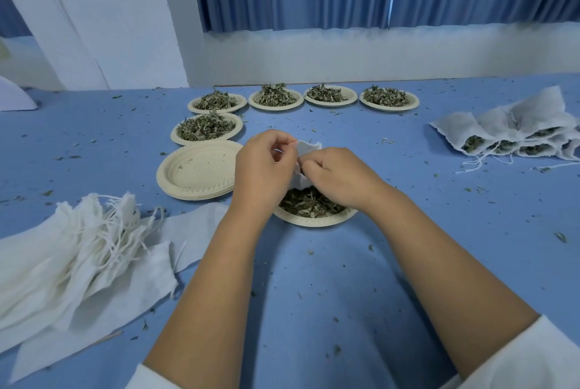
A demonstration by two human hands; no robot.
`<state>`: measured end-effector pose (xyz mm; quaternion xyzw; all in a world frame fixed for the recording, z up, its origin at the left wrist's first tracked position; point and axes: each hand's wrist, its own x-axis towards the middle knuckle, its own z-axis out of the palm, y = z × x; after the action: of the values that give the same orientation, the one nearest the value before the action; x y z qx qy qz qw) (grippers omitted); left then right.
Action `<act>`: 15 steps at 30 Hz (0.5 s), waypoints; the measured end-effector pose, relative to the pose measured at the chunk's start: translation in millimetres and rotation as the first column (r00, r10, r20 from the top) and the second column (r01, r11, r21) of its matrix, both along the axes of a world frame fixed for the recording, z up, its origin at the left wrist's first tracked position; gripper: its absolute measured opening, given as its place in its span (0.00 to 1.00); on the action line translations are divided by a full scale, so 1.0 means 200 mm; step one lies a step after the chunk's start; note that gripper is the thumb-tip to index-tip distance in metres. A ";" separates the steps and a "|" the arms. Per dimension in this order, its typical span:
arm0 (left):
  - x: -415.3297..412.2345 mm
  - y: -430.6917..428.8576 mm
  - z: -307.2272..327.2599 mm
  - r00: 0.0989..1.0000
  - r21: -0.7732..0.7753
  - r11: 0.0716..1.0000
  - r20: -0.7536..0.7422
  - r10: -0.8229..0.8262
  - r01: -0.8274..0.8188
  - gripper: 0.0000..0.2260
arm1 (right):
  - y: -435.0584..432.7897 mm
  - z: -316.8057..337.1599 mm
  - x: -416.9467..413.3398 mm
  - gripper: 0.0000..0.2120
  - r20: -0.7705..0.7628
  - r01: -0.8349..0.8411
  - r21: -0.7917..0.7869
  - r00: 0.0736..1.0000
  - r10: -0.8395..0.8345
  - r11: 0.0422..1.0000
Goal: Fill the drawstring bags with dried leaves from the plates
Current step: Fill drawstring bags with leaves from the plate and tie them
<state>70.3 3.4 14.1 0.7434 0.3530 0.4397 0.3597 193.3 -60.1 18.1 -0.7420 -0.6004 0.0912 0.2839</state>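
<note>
A small white drawstring bag (306, 150) is held over a paper plate (314, 221) of dried leaves (309, 202) in the middle of the blue table. My left hand (262, 168) pinches the bag's left rim, fingers curled. My right hand (337, 176) grips the bag's right side from the front, fingers curled down toward the leaves. Both hands hide most of the bag and the far part of the plate. Several plates heaped with leaves (207, 127) stand behind.
A stack of bare paper plates (197, 170) sits left of my hands. A heap of flat unfilled bags with strings (78, 250) lies at the near left. Filled bags (514, 134) are piled at the right. Leaf crumbs litter the blue cloth.
</note>
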 end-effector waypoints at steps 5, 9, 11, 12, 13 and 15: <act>-0.03 0.02 0.02 0.978 -0.133 0.983 0.151 0.146 -0.126 0.07 | -0.01 0.04 0.08 0.09 -0.238 0.145 0.298 0.969 -0.073 0.944; -0.05 0.04 0.02 0.964 -0.192 0.971 0.195 0.180 -0.143 0.05 | -0.02 0.01 0.13 0.06 0.014 0.111 0.022 0.994 -0.112 0.994; -0.05 0.04 0.02 0.965 -0.189 0.972 0.191 0.178 -0.142 0.05 | -0.01 -0.02 0.13 0.15 0.115 0.094 -0.109 0.990 -0.082 0.990; -0.05 0.03 0.02 0.967 -0.185 0.973 0.185 0.174 -0.139 0.06 | -0.01 -0.03 0.12 0.19 0.120 0.083 -0.143 0.991 -0.066 0.986; -0.04 0.03 0.02 0.970 -0.180 0.974 0.175 0.169 -0.137 0.07 | 0.00 -0.04 0.11 0.22 0.119 0.071 -0.166 0.992 -0.051 0.984; -0.04 0.02 0.02 0.973 -0.180 0.975 0.166 0.160 -0.129 0.09 | 0.01 -0.06 0.09 0.20 0.149 0.057 -0.200 0.988 -0.027 0.978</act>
<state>62.8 8.1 18.5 0.6402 0.4082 0.4986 0.4182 211.3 -57.7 5.7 -0.7842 -0.5914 0.0916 0.1637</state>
